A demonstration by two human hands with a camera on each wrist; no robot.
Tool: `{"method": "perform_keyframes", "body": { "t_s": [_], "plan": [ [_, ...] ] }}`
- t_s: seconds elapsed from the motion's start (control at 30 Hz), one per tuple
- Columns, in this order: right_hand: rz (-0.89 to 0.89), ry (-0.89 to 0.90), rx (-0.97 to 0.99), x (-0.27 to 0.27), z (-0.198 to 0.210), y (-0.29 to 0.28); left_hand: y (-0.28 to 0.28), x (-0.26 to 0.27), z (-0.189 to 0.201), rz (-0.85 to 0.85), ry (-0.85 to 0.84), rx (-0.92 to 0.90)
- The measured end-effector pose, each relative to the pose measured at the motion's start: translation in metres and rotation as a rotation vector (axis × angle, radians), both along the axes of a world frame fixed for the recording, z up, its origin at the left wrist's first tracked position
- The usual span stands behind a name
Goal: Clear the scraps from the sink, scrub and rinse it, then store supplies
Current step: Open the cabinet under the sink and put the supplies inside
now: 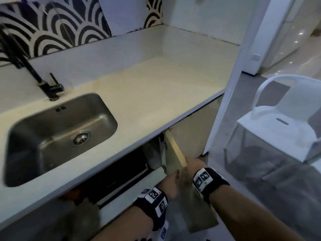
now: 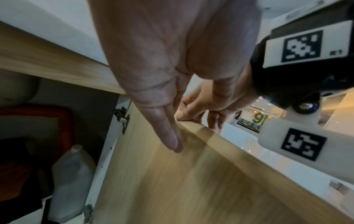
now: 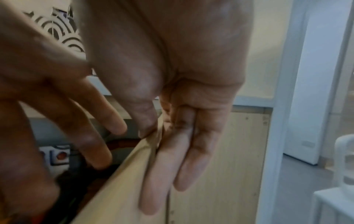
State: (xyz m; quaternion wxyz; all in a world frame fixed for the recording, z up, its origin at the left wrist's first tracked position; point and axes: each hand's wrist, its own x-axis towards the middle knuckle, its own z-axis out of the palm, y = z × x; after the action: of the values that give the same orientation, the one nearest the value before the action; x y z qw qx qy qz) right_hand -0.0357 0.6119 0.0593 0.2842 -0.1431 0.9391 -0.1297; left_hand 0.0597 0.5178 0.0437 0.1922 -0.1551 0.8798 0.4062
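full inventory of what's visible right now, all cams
sink: 1, steel, set in the countertop at left, no scraps visible
drain: 1, metal, in the sink floor
faucet: 1, black, behind the sink
countertop: 1, cream, bare right of the sink
cabinet door: 1, light wood, swung open under the countertop
hinge: 1, metal, on the door's inner side
jug: 1, translucent white, inside the cabinet
chair: 1, white plastic, on the floor at right
left hand: fingers straight, by the door's inner face
right hand: thumb and straight fingers on either side of the door's edge
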Motion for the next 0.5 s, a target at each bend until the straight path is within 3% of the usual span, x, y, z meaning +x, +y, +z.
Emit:
{"method": "perform_keyframes", "body": {
  "t_s": [0.1, 0.17, 0.37, 0.5],
  "plan": [
    [-0.016, -0.05, -0.087, 0.023, 0.003, -0.023, -0.003, 0.022, 0.01, -0.058, -0.003, 0.019],
    [-0.019, -0.058, -0.086, 0.036, 0.002, -0.04, -0.009, 0.037, 0.019, -0.098, -0.008, -0.089],
    [-0.04, -0.13, -0.26, 0.073, 0.002, -0.102, -0.07, 0.08, 0.015, 0.007, -0.103, -0.394],
    [0.207, 0.008, -0.292, 0.096, -0.003, -0.143, -0.12, 0.096, 0.013, 0.108, -0.112, -0.495]
  ]
}}
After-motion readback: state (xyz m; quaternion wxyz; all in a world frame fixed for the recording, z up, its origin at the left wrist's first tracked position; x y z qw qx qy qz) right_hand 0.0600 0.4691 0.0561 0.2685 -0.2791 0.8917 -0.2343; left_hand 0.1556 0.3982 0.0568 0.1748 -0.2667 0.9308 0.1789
